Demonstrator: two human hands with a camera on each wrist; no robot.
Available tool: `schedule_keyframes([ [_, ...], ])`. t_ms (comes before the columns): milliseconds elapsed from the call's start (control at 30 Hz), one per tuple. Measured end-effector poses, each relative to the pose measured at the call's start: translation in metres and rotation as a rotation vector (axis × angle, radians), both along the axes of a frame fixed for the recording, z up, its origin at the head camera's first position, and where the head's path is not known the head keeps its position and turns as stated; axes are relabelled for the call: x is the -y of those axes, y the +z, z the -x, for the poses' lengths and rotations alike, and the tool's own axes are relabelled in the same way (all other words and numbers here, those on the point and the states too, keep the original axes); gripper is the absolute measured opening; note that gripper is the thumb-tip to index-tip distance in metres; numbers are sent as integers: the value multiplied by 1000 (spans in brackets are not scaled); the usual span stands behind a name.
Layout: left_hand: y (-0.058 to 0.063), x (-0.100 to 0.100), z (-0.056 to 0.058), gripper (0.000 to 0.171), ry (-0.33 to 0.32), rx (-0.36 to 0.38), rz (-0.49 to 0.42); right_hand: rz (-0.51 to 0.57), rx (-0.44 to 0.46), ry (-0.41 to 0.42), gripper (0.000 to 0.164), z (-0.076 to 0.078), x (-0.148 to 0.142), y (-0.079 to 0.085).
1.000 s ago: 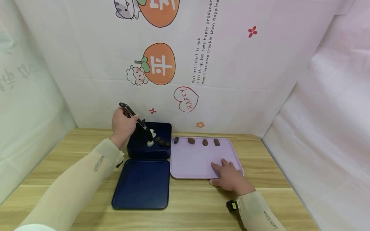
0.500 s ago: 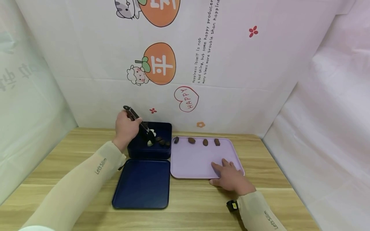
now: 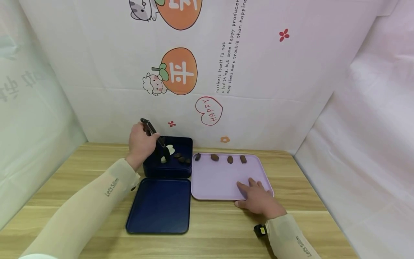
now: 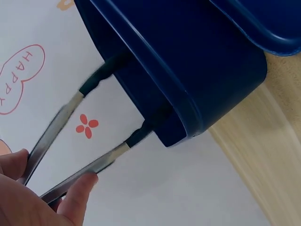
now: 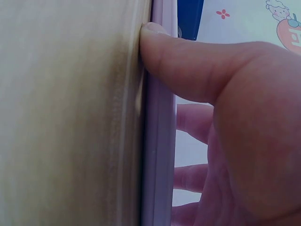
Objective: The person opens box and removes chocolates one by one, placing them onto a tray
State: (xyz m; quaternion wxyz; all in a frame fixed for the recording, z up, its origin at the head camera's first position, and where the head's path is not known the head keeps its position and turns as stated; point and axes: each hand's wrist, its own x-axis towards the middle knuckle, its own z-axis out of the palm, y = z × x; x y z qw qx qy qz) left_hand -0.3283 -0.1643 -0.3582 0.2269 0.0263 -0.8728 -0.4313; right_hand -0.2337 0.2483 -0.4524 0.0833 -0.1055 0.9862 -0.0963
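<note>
My left hand [image 3: 141, 143] grips black-and-silver tongs [image 4: 51, 133] over a dark blue box [image 3: 166, 172]. Their two arms are spread apart in the left wrist view, with the dark tips down inside the box. Around the tips in the head view lie white pieces [image 3: 170, 149] and a pale round piece [image 3: 163, 160]. Dark brown chocolate-like pieces [image 3: 182, 159] sit at the box's right side. My right hand [image 3: 257, 198] rests on the front right of a lilac tray [image 3: 213, 183], fingers spread, thumb at its front rim [image 5: 160, 141].
Several brown chocolate-like pieces [image 3: 230, 159] stand in a row along the tray's back edge. A flat blue lid [image 3: 158, 207] lies in front of the box on the wooden table [image 3: 213, 230]. A printed white cloth [image 3: 258, 118] rises behind the table.
My left hand has shifted slightly right, then held about still. The tong tips have swung a little left, and the pale round piece has moved left with them. The right hand stays put.
</note>
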Motion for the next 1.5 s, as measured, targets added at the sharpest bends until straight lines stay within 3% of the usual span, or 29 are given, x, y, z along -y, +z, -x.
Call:
schedule_keyframes([
  [233,0,1,-1,27,-16,-3,27,7,4,-2,76,0,-1,-1],
  [500,7,12,1,39,49,81,-112,3,9,1,78,1,-2,-2],
  [700,11,19,1,50,71,151,-317,1,14,-1,77,2,-2,0],
  [833,15,22,2,49,37,165,-524,-3,22,-2,77,2,-2,0],
  [933,20,20,1,48,11,169,-624,-4,25,1,78,2,-2,1],
  [1300,37,-6,0,40,-18,101,-571,1,28,-2,78,1,-2,0],
  [1500,41,-29,-5,42,-47,85,-493,-4,26,-3,78,1,-1,0],
])
